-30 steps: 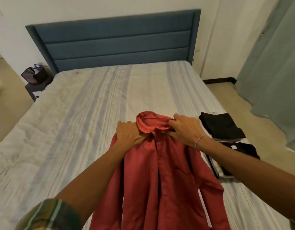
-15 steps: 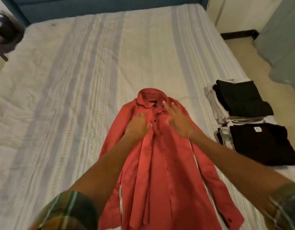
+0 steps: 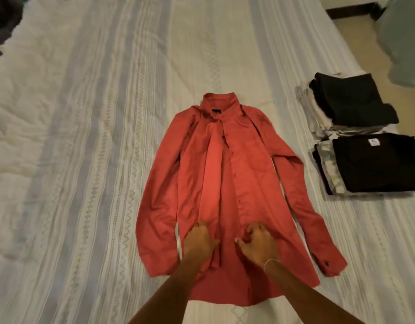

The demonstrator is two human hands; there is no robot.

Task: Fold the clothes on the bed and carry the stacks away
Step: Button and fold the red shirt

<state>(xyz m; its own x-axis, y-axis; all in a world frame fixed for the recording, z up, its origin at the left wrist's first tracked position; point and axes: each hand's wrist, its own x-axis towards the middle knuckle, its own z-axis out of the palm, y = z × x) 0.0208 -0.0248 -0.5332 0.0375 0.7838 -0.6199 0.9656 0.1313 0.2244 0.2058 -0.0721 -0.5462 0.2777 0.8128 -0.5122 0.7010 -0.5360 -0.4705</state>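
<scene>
A red long-sleeved shirt (image 3: 225, 178) lies face up on the striped bed cover (image 3: 85, 141). Its collar points away from me and its sleeves lie down both sides. One front panel is creased over along the button line. My left hand (image 3: 199, 242) rests on the lower front of the shirt, left of the button line. My right hand (image 3: 258, 246), with a thin bracelet at the wrist, rests just right of that line with its fingers bent on the cloth. Two stacks of folded clothes stand at the bed's right edge, the far stack (image 3: 356, 104) and the near stack (image 3: 374, 164) both topped in black.
Beyond the right edge of the bed are bare floor (image 3: 356, 26) and a grey-green curtain (image 3: 405, 40). A dark object (image 3: 3, 17) stands at the top left corner by the bed. The wide left part of the bed cover is wrinkled.
Both hands slid from the collar down the shirt front to its lower part. The shirt now lies flat on the bed, and my view has tilted down.
</scene>
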